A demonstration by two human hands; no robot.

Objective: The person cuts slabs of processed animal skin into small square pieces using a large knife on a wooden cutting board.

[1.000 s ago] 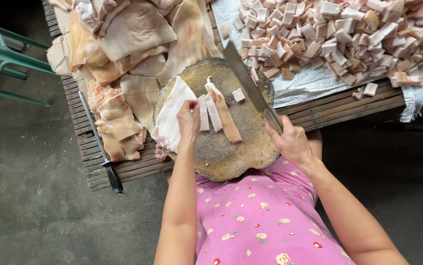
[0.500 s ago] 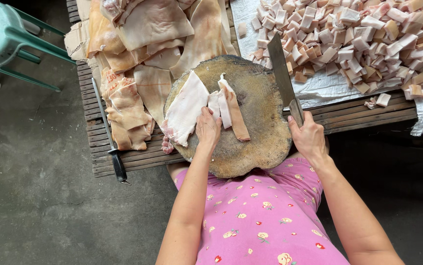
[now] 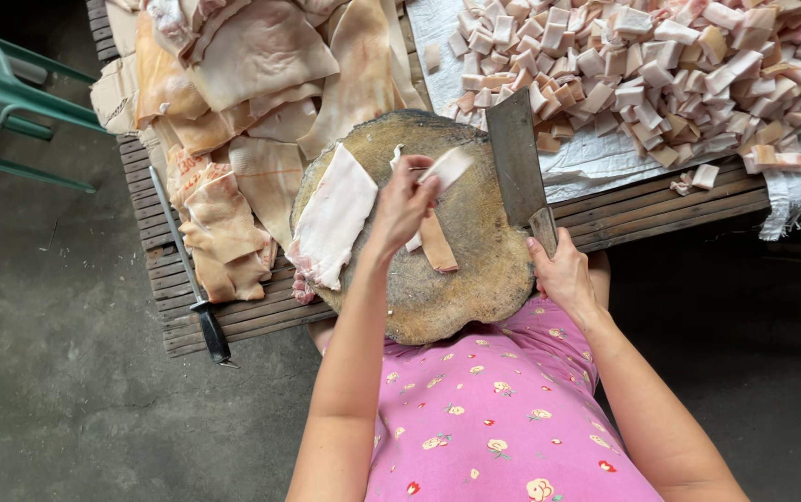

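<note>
On the round chopping block [image 3: 438,288] lie a wide fat slab [image 3: 334,223] and a strip [image 3: 438,249]. The left hand [image 3: 402,200] has lifted a cut strip of fat [image 3: 447,167], pinched in its grip; the right hand [image 3: 563,274] stays clenched on the cleaver [image 3: 517,153], now resting flat.

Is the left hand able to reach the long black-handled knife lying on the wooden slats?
Probably not right away: the left hand holds a pale meat strip, and the knife lies apart, leftward.

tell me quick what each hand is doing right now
Left hand: closed on a strip of pork fat, lifted over the round chopping block.
Right hand: closed on the cleaver.
</note>
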